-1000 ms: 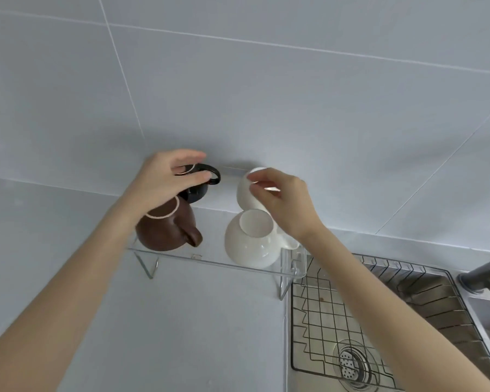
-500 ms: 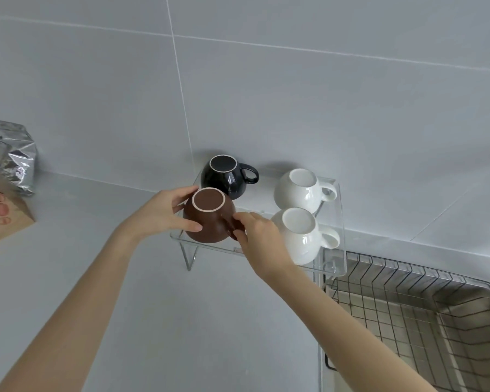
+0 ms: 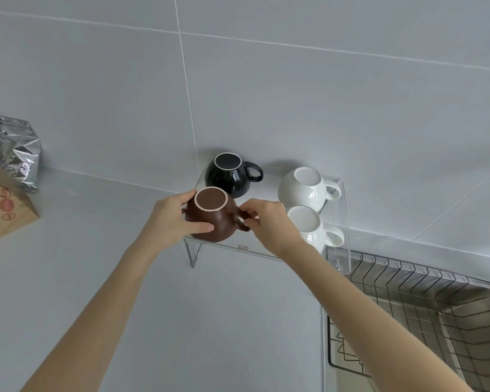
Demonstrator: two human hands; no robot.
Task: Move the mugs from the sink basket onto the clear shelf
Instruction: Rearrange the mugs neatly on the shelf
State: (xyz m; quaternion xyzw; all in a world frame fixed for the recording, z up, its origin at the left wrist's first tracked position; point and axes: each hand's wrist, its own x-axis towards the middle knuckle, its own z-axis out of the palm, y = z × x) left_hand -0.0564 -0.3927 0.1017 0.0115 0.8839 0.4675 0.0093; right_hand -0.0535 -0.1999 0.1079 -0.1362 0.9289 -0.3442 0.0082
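Several mugs stand upside down on the clear shelf [image 3: 346, 222]. The brown mug [image 3: 212, 219] is at the front left; my left hand [image 3: 171, 222] wraps its left side and my right hand [image 3: 266, 222] pinches its handle. Behind it sits the black mug [image 3: 229, 176] with its handle to the right. Two white mugs fill the right side, one at the back [image 3: 303, 188] and one at the front [image 3: 314, 230], partly hidden by my right wrist. The wire sink basket [image 3: 425, 304] at the lower right holds no mugs that I can see.
A silver foil bag [image 3: 14, 149] and a brown paper bag [image 3: 5, 213] stand on the grey counter at the far left. The tiled wall rises right behind the shelf. The sink's edge runs along the basket's left side.
My hands left the black and rear white mugs and both came onto the brown mug, whose handle now points right. The camera view shifted left, bringing the bags into sight.
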